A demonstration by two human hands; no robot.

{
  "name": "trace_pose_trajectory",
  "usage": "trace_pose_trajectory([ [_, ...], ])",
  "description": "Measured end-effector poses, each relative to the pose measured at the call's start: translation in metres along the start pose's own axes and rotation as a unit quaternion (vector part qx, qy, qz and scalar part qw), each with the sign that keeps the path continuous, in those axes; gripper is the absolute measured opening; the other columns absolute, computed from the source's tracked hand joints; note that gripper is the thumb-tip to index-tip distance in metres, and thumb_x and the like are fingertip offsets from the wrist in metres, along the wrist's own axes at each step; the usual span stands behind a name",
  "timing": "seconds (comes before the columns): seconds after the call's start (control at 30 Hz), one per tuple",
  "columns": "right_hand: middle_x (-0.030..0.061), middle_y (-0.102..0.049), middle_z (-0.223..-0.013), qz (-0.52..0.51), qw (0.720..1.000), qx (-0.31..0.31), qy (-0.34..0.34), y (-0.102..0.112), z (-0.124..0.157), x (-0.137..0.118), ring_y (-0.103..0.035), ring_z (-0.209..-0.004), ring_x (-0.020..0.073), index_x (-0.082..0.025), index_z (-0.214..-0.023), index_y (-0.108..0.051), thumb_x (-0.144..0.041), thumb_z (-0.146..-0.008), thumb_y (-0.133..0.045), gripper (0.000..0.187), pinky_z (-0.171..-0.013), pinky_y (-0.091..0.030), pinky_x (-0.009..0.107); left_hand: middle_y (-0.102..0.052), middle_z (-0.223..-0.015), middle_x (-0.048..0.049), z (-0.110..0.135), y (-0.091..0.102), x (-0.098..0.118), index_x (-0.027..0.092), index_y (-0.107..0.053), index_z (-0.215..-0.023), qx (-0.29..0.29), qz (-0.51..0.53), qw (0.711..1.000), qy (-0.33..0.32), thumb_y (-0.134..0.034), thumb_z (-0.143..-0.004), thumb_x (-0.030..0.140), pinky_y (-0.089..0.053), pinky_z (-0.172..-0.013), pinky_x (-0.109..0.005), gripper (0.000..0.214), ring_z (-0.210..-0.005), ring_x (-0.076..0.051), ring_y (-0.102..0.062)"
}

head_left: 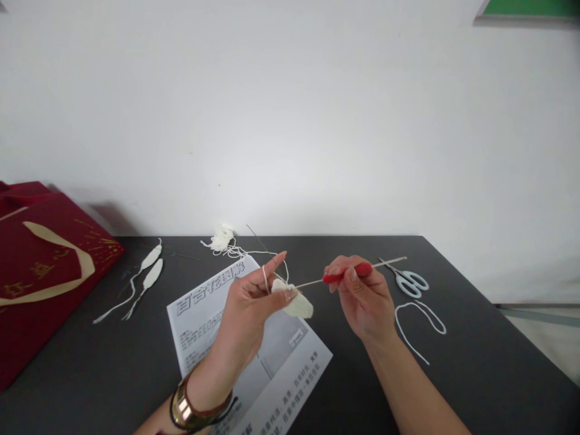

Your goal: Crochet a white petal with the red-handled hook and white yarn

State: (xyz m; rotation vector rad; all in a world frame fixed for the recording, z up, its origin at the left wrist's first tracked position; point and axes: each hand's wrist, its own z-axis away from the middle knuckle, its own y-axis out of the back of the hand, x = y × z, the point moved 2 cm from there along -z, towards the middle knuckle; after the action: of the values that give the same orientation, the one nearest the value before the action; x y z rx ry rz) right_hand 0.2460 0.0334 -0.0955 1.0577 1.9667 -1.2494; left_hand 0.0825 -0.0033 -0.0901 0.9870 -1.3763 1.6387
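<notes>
My left hand [254, 305] pinches a small white crocheted petal [299, 305] between thumb and fingers. White yarn [265, 279] loops over its raised index finger, and a thin wire [257, 237] sticks up behind that finger. In my right hand [362, 296] is a crochet hook [348, 273] with a red handle, held in a pinch. Its metal shaft reaches left to the petal's upper edge; whether the tip sits inside a stitch is too small to tell.
A printed sheet [199, 320] lies under my left hand. Two finished-looking white petals [151, 273] with yarn tails lie left, beside a red gift bag [54, 260]. A white yarn bundle [222, 237] sits behind. Scissors [411, 281] and a yarn piece [410, 344] lie right.
</notes>
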Motion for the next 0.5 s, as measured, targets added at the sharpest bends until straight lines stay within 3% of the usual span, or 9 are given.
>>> trace_pose_trajectory([
  [0.33,0.0034,-0.064,-0.071,0.108,0.989,-0.036,0.090,-0.0029,0.0033,-0.0060,-0.054,-0.064,0.0165,-0.023,-0.079,-0.071,-0.026,-0.085,-0.058,0.014,-0.057,-0.042,0.031,-0.058,-0.059,0.0062,-0.0026,0.0002,-0.0017,0.022,-0.061,-0.118,0.014,-0.021,0.999,-0.021,-0.077,-0.062,0.016,-0.043,-0.058,-0.019,0.059,-0.054,-0.006,-0.052],
  [0.5,0.0040,-0.062,-0.071,0.141,0.982,-0.066,0.104,-0.0010,0.0050,-0.0094,-0.054,-0.065,0.0167,-0.022,-0.083,-0.071,-0.024,-0.085,-0.056,0.014,-0.058,-0.043,0.031,-0.059,-0.059,0.0068,-0.0035,0.0012,-0.0024,0.023,-0.061,-0.118,0.016,-0.036,0.999,-0.031,-0.077,-0.063,0.017,-0.043,-0.059,-0.018,0.058,-0.053,-0.005,-0.051],
])
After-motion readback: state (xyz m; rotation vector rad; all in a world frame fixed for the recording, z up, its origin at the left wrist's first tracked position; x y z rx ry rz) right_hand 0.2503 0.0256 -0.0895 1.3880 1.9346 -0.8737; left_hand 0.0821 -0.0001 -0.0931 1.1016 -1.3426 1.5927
